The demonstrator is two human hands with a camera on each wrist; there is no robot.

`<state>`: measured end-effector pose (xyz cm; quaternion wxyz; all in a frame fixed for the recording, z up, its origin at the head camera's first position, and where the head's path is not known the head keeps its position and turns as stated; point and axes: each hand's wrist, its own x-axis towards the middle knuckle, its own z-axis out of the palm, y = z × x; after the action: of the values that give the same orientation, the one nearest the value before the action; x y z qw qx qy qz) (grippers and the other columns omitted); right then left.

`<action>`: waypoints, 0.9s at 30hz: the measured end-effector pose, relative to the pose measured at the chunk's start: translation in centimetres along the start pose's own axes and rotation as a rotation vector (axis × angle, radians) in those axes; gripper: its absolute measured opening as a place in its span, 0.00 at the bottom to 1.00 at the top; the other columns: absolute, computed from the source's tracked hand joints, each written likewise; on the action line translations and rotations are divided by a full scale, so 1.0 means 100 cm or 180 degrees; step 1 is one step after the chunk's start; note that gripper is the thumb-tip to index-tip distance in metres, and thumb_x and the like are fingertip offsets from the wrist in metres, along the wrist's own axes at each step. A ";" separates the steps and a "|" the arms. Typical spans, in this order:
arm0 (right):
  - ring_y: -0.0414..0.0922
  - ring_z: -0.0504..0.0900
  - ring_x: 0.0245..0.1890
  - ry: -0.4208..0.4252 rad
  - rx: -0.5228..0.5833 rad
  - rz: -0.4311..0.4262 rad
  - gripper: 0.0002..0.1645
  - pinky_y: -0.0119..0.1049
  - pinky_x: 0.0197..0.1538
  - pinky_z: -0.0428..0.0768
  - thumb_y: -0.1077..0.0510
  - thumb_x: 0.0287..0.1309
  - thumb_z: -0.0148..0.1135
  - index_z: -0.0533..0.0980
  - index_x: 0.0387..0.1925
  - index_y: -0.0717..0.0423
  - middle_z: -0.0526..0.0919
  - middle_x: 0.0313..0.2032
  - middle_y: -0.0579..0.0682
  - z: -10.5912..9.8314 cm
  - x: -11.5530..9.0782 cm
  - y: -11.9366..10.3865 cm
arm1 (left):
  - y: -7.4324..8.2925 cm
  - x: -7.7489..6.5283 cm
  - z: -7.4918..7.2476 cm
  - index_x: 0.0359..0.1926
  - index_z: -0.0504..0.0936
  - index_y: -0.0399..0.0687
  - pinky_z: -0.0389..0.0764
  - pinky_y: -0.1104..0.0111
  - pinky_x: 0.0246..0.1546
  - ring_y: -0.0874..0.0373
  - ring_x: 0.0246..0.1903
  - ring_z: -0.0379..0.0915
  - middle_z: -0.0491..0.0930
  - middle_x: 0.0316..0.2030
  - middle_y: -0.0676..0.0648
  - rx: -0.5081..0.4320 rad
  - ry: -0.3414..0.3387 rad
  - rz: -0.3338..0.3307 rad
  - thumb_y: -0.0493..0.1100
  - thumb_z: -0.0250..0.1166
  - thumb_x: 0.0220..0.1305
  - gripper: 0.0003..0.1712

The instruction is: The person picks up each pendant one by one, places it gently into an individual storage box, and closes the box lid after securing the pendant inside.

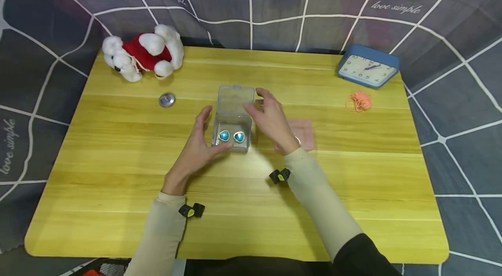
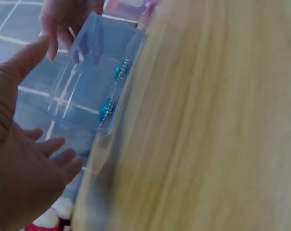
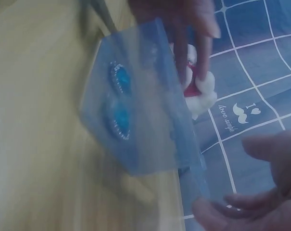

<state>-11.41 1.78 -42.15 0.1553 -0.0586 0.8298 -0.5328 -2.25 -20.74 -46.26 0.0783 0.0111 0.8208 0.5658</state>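
A clear plastic box (image 1: 231, 147) stands on the table with its hinged lid (image 1: 235, 99) raised at the back. Inside lie two blue, gem-like ornaments, a left one (image 1: 224, 136) and a right one (image 1: 239, 137), each with a beaded silver rim. My left hand (image 1: 198, 149) is at the box's left side, fingers spread, its thumb by the front edge. Beside the lid's right edge is my right hand (image 1: 270, 119), thumb and fingers apart. Whether its fingertips touch the lid, I cannot tell. The right wrist view is blurred around the box (image 3: 135, 106).
A pink square item (image 1: 303, 130) lies partly behind my right wrist. Farther right are a blue clock (image 1: 368, 66) and a coral yarn bundle (image 1: 360, 101). To the left are a round silver tin (image 1: 167, 100) and a white plush toy in red (image 1: 145, 53).
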 end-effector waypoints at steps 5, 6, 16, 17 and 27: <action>0.56 0.77 0.69 -0.0065 0.0108 0.0169 0.49 0.47 0.68 0.80 0.42 0.71 0.64 0.56 0.81 0.61 0.71 0.74 0.62 0.004 0.011 0.001 | -0.012 0.001 0.000 0.86 0.37 0.60 0.45 0.40 0.81 0.47 0.83 0.40 0.45 0.85 0.49 -0.0105 -0.0199 -0.0149 0.51 0.83 0.56 0.73; 0.56 0.77 0.69 -0.0069 0.0135 0.0208 0.50 0.47 0.68 0.80 0.42 0.71 0.64 0.56 0.81 0.62 0.71 0.74 0.62 0.005 0.013 0.002 | -0.013 0.000 0.000 0.86 0.37 0.60 0.44 0.39 0.80 0.47 0.83 0.39 0.45 0.85 0.50 -0.0106 -0.0223 -0.0180 0.51 0.83 0.55 0.74; 0.53 0.79 0.66 0.0038 0.0715 0.0259 0.46 0.45 0.66 0.82 0.44 0.72 0.65 0.59 0.80 0.60 0.77 0.67 0.60 0.009 0.015 0.004 | -0.020 0.002 0.005 0.85 0.43 0.59 0.46 0.37 0.79 0.43 0.82 0.43 0.48 0.84 0.43 0.0043 -0.0230 -0.0217 0.50 0.85 0.53 0.72; 0.53 0.79 0.65 0.0047 0.0764 0.0217 0.46 0.45 0.66 0.81 0.43 0.72 0.64 0.60 0.80 0.59 0.77 0.67 0.58 0.009 0.013 0.004 | -0.020 0.002 0.005 0.85 0.44 0.59 0.46 0.37 0.79 0.43 0.82 0.43 0.48 0.84 0.43 0.0047 -0.0213 -0.0210 0.50 0.85 0.53 0.71; 0.52 0.79 0.65 0.0053 0.1004 -0.0308 0.30 0.50 0.72 0.74 0.42 0.80 0.51 0.81 0.56 0.64 0.86 0.59 0.55 0.005 -0.008 0.002 | -0.021 0.002 0.002 0.85 0.47 0.58 0.48 0.38 0.80 0.43 0.82 0.46 0.52 0.83 0.42 0.0132 -0.0121 -0.0205 0.51 0.85 0.52 0.70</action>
<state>-10.46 1.65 -42.40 0.1298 -0.0690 0.7334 -0.6637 -2.22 -21.24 -48.31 0.1118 -0.0030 0.8306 0.5455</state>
